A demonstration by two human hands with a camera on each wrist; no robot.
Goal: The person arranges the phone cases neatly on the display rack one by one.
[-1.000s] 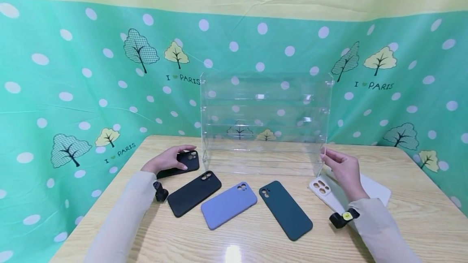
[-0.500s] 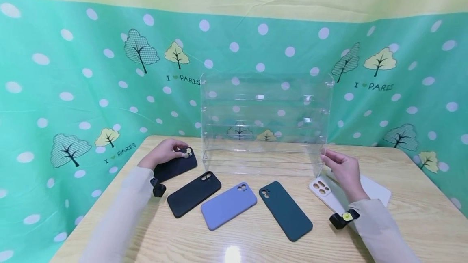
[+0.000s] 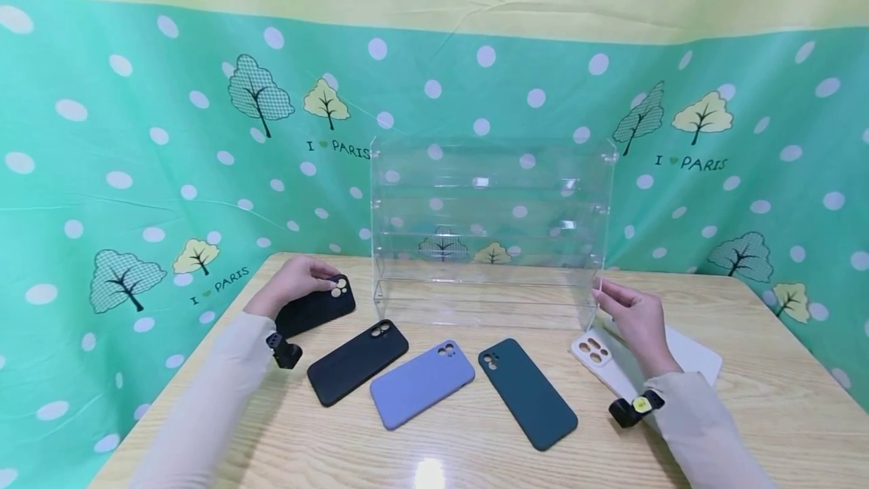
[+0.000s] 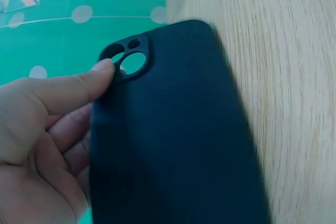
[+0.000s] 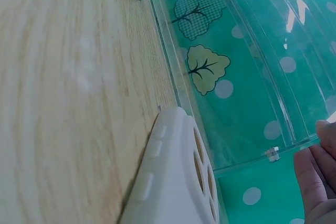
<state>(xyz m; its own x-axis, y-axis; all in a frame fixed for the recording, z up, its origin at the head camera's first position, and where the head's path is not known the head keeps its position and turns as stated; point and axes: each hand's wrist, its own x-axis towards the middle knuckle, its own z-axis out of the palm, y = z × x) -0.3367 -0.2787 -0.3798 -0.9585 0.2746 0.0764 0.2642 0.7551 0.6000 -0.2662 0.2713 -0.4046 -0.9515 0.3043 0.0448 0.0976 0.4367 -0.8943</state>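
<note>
Wooden table (image 3: 305, 444): purple case (image 3: 422, 385), teal case (image 3: 528, 394) before clear rack (image 3: 492, 229).

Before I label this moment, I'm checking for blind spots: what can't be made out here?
Head view: part of the held black case, hidden behind the left hand.
Left wrist view: that case's lower end, cut off by the bottom edge.
Head view: part of the white case with cutouts, behind the right hand and wrist camera.
Right wrist view: most of the right hand at the clear rack, cut off by the right edge.
</note>
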